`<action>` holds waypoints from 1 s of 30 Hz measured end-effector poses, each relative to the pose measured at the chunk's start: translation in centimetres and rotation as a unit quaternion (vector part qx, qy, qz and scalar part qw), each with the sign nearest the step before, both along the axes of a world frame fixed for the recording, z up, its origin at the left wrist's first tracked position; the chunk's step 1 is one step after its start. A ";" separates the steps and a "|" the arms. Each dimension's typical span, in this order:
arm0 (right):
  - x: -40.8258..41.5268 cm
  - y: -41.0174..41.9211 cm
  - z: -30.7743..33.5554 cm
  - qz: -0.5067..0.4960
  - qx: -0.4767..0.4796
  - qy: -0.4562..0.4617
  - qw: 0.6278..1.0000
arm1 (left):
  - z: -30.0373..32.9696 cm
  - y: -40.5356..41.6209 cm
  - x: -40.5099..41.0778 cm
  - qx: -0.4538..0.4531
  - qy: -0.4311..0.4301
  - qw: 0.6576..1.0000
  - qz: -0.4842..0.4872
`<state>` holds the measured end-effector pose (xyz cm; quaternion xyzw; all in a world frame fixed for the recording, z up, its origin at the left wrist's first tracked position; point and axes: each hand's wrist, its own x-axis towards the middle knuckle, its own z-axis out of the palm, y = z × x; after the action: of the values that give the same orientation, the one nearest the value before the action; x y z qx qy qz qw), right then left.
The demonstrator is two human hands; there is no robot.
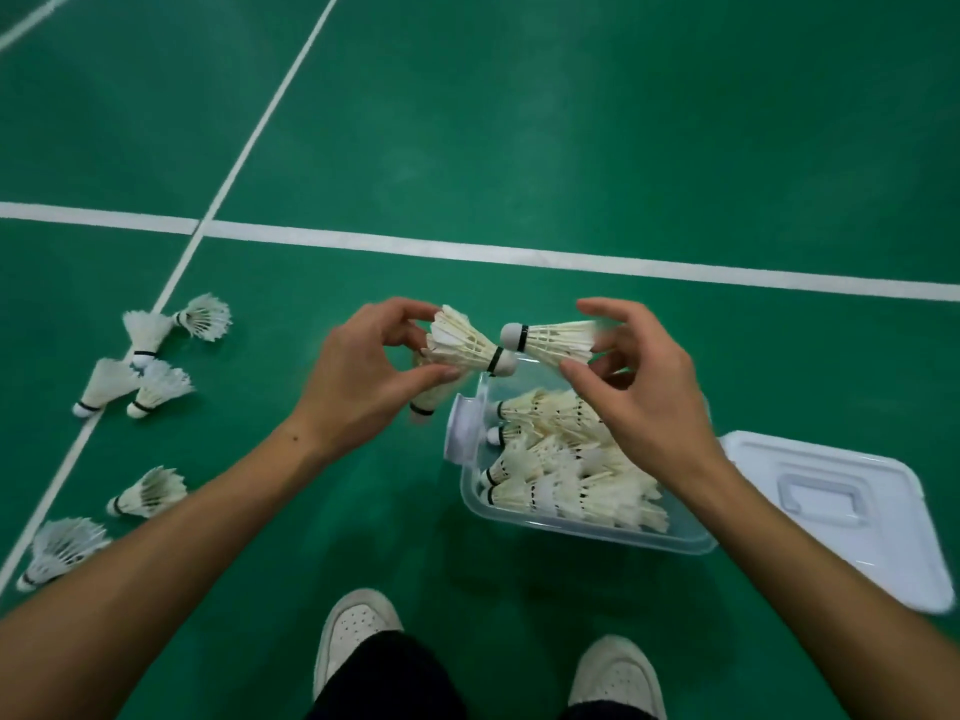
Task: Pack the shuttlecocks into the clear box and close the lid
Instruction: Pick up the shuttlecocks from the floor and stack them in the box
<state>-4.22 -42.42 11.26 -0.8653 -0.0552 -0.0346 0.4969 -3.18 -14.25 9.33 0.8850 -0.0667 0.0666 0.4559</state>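
Lying loose on green court floor [519, 148] at left: white feather shuttlecocks [156, 389]. Left hand [363, 376] pinches one shuttlecock [467, 345], right hand [639, 387] pinches another [556, 337], both above part-filled clear plastic box [587, 530]; white lid [841, 511] off, beside box at right.

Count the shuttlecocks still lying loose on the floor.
6, all left of the box: four clustered by the line, two nearer the feet. The nearest may be several stacked, and an arm could hide more.
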 end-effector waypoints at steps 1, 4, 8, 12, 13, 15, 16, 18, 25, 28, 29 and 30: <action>-0.3 -0.9 -0.2 -0.014 0.001 0.004 1.000 | -0.1 -0.6 0.2 -0.001 -0.007 1.000 0.018; -1.6 -2.8 -1.5 -0.028 -0.015 0.032 0.999 | -0.6 -2.0 0.6 -0.022 -0.021 0.997 0.074; -3.6 -1.4 -4.8 0.019 -0.100 0.087 0.991 | -1.7 -2.9 0.5 -0.027 -0.019 0.996 0.088; -3.6 1.1 -7.3 0.082 -0.221 0.080 0.969 | -2.3 -2.9 0.4 -0.018 -0.012 0.995 0.093; -3.3 1.6 -7.8 0.089 -0.242 0.077 0.963 | -2.4 -2.9 0.4 -0.015 -0.011 0.996 0.092; -2.6 2.6 -8.6 0.086 -0.260 0.063 0.960 | -2.5 -2.8 0.4 -0.008 -0.013 0.996 0.088; -2.3 3.1 -9.0 0.080 -0.261 0.054 0.961 | -2.5 -2.9 0.5 -0.005 -0.014 0.996 0.086; -1.7 4.0 -9.9 0.076 -0.261 0.045 0.961 | -2.6 -3.1 0.5 -0.001 -0.016 0.997 0.081; -1.1 5.3 -10.7 0.069 -0.188 0.135 0.970 | -2.7 -3.5 0.1 0.029 -0.041 0.998 0.034; -0.8 4.7 -10.2 0.087 -0.125 0.179 0.972 | -3.0 -2.9 0.1 0.048 -0.036 0.998 0.021; -0.8 4.5 -10.0 0.091 -0.088 0.195 0.973 | -3.1 -2.7 0.1 0.053 -0.034 0.998 0.019; -0.8 4.2 -9.7 0.094 -0.054 0.207 0.972 | -3.0 -2.5 0.1 0.058 -0.031 0.998 0.017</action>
<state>-5.02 -38.18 1.54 -0.8705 -0.0338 0.1945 0.4509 -3.09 -16.72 6.28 0.9086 -0.0691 0.0975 0.4002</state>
